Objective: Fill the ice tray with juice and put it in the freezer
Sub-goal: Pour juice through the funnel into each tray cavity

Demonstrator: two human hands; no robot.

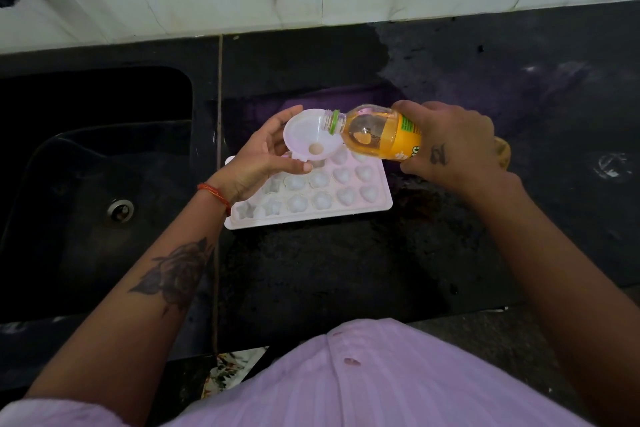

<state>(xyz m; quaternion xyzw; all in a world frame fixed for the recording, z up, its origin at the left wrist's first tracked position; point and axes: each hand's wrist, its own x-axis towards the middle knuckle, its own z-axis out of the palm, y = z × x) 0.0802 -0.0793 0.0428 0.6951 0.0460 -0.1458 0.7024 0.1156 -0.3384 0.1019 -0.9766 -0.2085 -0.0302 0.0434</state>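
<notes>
I see the right hand [450, 146] gripping the tilted juice bottle [377, 132], yellow label unreadable, mouth at the funnel [304, 135] pinched by the left hand [263, 156] over the ice tray [346, 198] on the dark surface [346, 270].

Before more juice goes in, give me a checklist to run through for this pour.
1. Bottle uncapped and tipped, mouth inside the funnel bowl: ok.
2. Funnel held over the ice tray by the left hand: ok.
3. Funnel spout lined up with a single cavity: cannot tell, the hand and funnel hide it.
4. Right hand wrapped firmly round the bottle: ok.
5. Tray flat on the counter, clear of the sink edge: ok.
6. Cavities already holding juice: cannot tell, they all look pale.
</notes>
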